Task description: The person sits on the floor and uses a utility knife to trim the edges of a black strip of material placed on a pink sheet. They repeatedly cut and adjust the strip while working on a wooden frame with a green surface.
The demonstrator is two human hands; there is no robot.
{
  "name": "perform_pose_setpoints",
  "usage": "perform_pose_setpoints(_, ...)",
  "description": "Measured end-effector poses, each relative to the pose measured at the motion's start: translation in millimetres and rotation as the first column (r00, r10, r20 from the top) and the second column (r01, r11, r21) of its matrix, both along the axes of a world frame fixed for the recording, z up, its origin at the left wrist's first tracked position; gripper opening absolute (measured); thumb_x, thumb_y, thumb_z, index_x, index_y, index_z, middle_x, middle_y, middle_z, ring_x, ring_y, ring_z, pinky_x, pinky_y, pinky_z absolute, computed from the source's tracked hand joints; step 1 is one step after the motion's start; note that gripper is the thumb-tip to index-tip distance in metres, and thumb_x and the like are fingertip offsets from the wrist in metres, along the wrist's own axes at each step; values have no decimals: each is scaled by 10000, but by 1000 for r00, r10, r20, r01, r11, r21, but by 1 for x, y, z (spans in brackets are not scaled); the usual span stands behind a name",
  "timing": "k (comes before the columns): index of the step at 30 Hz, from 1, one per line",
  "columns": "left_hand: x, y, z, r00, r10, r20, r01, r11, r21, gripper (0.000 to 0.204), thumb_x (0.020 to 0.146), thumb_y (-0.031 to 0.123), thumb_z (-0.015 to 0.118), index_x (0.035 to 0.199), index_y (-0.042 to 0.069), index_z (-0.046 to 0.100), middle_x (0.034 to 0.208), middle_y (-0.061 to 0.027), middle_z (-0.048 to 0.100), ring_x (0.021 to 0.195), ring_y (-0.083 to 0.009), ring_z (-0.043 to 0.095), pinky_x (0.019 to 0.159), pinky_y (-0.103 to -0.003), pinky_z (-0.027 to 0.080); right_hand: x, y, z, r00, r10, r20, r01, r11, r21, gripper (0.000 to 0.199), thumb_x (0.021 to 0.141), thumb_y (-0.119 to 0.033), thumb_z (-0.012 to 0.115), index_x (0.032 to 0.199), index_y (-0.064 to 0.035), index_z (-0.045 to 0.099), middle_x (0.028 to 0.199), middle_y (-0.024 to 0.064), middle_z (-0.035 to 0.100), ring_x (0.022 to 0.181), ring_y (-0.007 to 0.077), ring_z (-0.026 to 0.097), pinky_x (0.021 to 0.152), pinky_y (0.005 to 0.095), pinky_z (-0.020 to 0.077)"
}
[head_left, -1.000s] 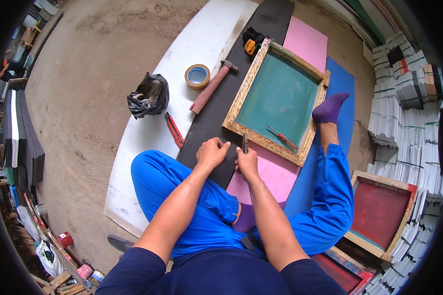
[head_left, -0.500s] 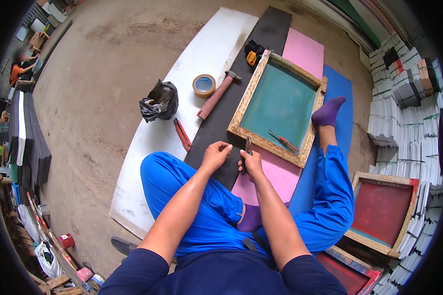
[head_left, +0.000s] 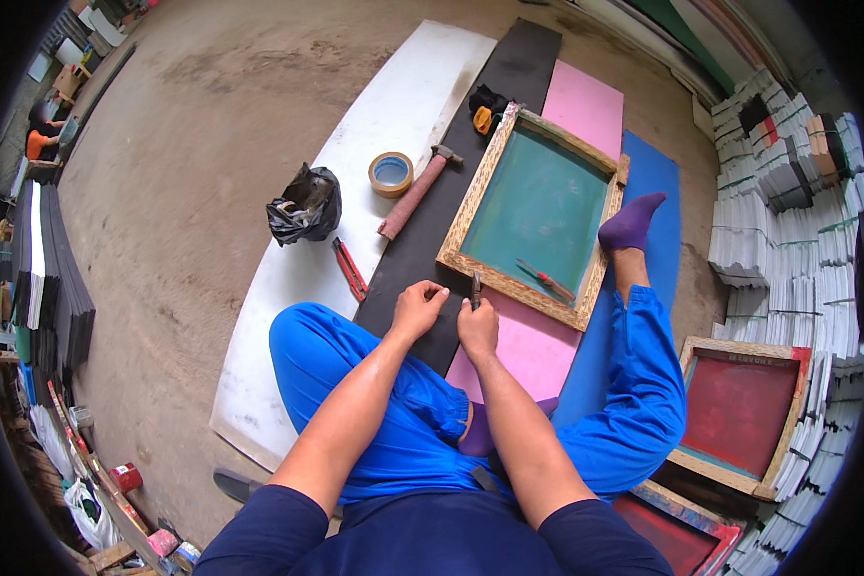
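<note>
My right hand (head_left: 478, 328) is wrapped around the handles of dark pliers (head_left: 476, 280), whose jaws point away from me. They are close to the near edge of a wooden-framed screen (head_left: 477, 182) with green mesh. Beside it, my left hand (head_left: 417, 309) is pinched closed; anything between its fingertips is too small to make out. A slim tool with a red handle (head_left: 549, 279) lies on the mesh near the frame's close corner. The screen rests across the black, pink and blue sheets.
Left of the screen lie a wrapped-handle hammer (head_left: 416, 197), a tape roll (head_left: 378, 180), a black plastic bag (head_left: 305, 206) and a red cutter (head_left: 349, 269). A red screen (head_left: 744, 403) leans by stacked white bundles (head_left: 744, 226) at right. Another person (head_left: 40, 142) sits far left.
My right hand has turned, bringing its back upward, and the pliers sit slightly further left. My left hand keeps its pinch. The whole view has shifted a little.
</note>
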State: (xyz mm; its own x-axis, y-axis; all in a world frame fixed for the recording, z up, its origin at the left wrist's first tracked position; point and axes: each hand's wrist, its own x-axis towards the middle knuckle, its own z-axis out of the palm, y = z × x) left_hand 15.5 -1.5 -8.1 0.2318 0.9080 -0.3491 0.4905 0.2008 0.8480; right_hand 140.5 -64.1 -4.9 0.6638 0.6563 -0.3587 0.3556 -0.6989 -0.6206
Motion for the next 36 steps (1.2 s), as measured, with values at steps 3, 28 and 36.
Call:
perform_pose_setpoints(3,4,1,1,1000,-10,30,8,998,66,325,918,327,712,1019,22,756,917,-139,768,849,-242,744,770,-365,563,-8,1,6,998,-1,55,5,998,-65,349,959,-321,604,1010,21,652,929,302,709,964,494,682,832,569,530)
perform_pose_setpoints(28,-27,1,-4,892,381,242,-277,885,-374,227,930,253,752,971,30,736,738,-38,687,543,-96,577,460,-248,434,0,-10,10,607,429,-669,-543,839,45,301,992,-303,645,1002,-2,651,818,50,675,739,145,681,610,342,533)
perform_pose_setpoints(36,-27,-5,-7,963,211,-169,-186,970,155,234,856,182,783,1035,36,747,915,-110,741,832,-235,720,760,-366,565,14,-9,0,683,342,-646,-470,882,-30,277,990,-288,642,1044,-17,634,843,68,673,688,167,662,573,351,507)
